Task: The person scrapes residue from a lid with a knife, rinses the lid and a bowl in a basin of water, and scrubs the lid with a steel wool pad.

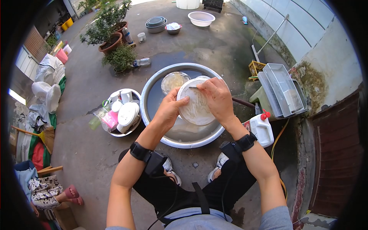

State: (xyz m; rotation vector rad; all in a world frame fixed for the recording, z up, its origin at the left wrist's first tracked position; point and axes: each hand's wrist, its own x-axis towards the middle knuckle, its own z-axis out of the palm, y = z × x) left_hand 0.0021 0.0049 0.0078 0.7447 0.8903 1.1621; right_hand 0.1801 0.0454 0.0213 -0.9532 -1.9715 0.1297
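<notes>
Concrete yard floor, grey and stained, seen from above a crouching person. At nine o'clock, far edge: a second person's sandalled foot and patterned trouser leg, with a straw broom just above. Moving right, a small metal bowl sits at about ten o'clock of the hands, packed with white lidded containers and a pink bottle; it lies just beside the big basin. Potted shrubs stand well off at eleven o'clock. Centre: large steel basin holding shallow water, a second dish lying in it at twelve o'clock. Left hand grips the white plate by its left rim, thumb over the face, plate lifted above the basin and tilted toward the camera. Right hand is closed over the plate's upper right edge, fingers pinching a thin utensil pressed against the plate; what kind of utensil, cannot tell. Both wrists carry black straps with cables. At three o'clock, a white jug with red cap stands near the basin; beyond it at two o'clock, stacked clear trays against the wall. Far at twelve o'clock, stacked bowls and a pale tub.
</notes>
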